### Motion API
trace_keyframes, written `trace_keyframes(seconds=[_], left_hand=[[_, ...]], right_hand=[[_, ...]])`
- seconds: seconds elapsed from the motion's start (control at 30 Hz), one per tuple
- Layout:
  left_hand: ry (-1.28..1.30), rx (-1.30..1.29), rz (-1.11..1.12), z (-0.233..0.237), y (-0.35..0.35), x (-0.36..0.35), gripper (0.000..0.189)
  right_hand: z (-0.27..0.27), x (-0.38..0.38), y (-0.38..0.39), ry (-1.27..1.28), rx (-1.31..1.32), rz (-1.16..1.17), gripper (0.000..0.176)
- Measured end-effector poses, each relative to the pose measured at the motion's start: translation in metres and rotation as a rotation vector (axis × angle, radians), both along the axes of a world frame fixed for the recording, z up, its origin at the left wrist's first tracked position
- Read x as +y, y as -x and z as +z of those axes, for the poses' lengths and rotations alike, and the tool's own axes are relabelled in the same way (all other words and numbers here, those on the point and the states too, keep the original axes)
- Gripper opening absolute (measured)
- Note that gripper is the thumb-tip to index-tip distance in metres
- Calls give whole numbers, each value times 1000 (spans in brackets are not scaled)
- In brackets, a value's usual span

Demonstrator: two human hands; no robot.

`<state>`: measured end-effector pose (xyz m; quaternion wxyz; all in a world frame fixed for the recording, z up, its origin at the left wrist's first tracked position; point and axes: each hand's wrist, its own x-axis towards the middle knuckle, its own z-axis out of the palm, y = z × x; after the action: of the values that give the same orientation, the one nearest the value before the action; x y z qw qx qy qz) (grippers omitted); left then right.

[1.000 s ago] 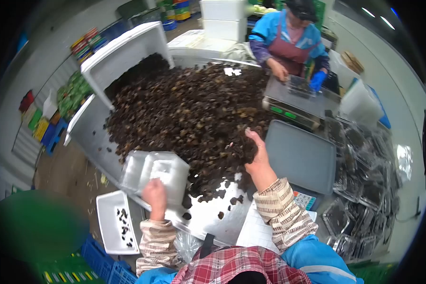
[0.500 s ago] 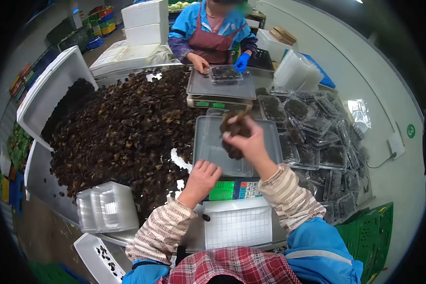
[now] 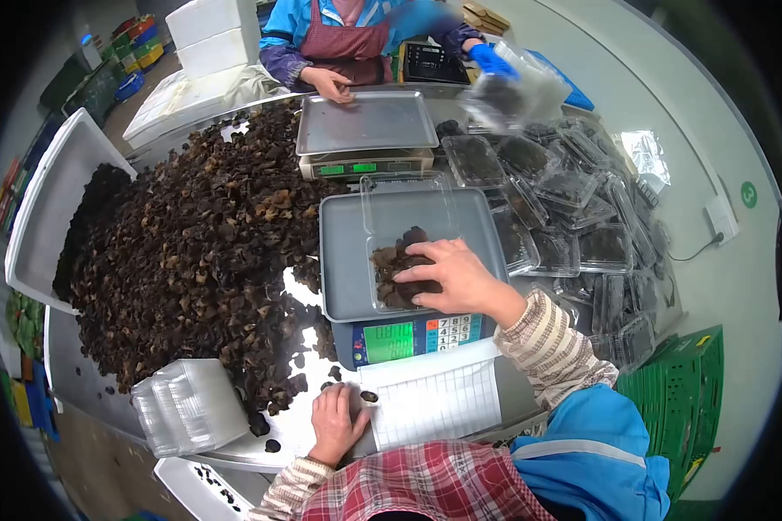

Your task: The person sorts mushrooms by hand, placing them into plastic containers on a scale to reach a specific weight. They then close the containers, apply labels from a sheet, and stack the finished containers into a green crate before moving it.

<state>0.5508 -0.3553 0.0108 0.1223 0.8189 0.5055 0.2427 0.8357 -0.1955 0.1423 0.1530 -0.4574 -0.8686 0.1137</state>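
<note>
On the near scale's grey tray point(image 3: 339, 252) lies an open clear plastic box point(image 3: 450, 208), its lid folded back toward the far side. My right hand point(image 3: 447, 276) rests with spread fingers on the dark brown fungus point(image 3: 391, 260) in that box. My left hand point(image 3: 334, 421) lies on the metal table's near edge, fingers apart and holding nothing, beside a small dark piece point(image 3: 369, 396) and a gridded paper sheet point(image 3: 434, 404). The lit green display point(image 3: 389, 342) faces me below the tray.
A large fungus heap point(image 3: 191, 243) covers the left. Empty boxes point(image 3: 187, 408) stand stacked at the near left. Filled boxes point(image 3: 573, 200) pile up at right, beside green crates point(image 3: 673, 408). Across the table, a co-worker's blue-gloved hand point(image 3: 493, 62) holds a box over the pile.
My right hand has lowered the fungus into the box and spread its fingers. My left hand has moved from the tray edge to the table's near edge. The co-worker's box has left the far scale.
</note>
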Motion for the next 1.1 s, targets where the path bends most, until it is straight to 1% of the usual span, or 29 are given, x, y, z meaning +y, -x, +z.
trace_keyframes(seconds=[0.03, 0.1, 0.13, 0.17, 0.23, 0.27, 0.3, 0.37, 0.43, 0.47, 0.5, 0.57, 0.6, 0.63, 0.67, 0.7, 0.77, 0.87, 1.0, 1.07, 1.1], left_hand=[[3, -3, -3, -3, -1, -1, 53], [1, -2, 86, -10, -7, 0, 59], [-2, -10, 93, -12, -13, 5, 47], [-5, -14, 93, -19, -13, 9, 47], [38, 4, 31, -27, -13, 15, 28], [-42, -43, 47, -30, -13, 17, 15], [-43, -44, 47, -33, -10, 18, 15], [-66, -85, 19, -39, -2, 14, 19], [-8, -203, 108, -34, 6, 11, 14], [6, -216, 181, -30, 14, 9, 12], [13, -229, 252, -27, 24, 11, 11], [-44, -252, 342, -30, 46, 11, 8], [-9, -224, 352, -34, 53, 10, 7], [-3, -216, 353, -34, 51, 9, 7], [-40, -156, 317, -33, 47, 10, 8], [-76, -95, 280, -31, 42, 9, 8], [-91, -16, 257, -27, 35, 6, 9], [-95, 20, 260, -25, 28, 4, 10], [-69, 56, 283, -24, 31, 0, 12], [-63, 80, 272, -26, 29, 1, 12], [-75, 71, 279, -23, 25, 2, 12]], right_hand=[[-1, -2, -3, 3, -3, -3, 38], [-4, -6, -7, -46, 8, -72, 44], [-2, -9, -8, -74, 34, -87, 48], [0, -12, -10, -78, 31, -88, 48], [5, -22, -15, -162, 223, -221, 47], [2, -28, -18, -218, 282, -298, 47], [-2, -32, -23, -278, 354, -335, 44], [-8, -54, -30, -184, 536, -556, 41], [-27, -75, -43, -127, 646, -691, 36], [-36, -89, -45, -100, 792, -764, 32], [-38, -104, -44, -55, 798, -808, 23], [-54, -125, -36, 76, 805, -719, 17], [-62, -127, -27, 90, 805, -723, 17], [-68, -124, -11, 39, 668, -607, 15], [-74, -121, 2, -17, 532, -489, 17], [-80, -117, 11, -13, 538, -491, 17], [-92, -105, 23, 271, -52, -468, 27], [-109, -103, 39, 230, -93, -492, 32], [-113, -103, 43, 238, -139, -546, 29], [-99, -104, 33, 168, 233, -518, 25], [-79, -100, 29, 158, 223, -518, 25]])
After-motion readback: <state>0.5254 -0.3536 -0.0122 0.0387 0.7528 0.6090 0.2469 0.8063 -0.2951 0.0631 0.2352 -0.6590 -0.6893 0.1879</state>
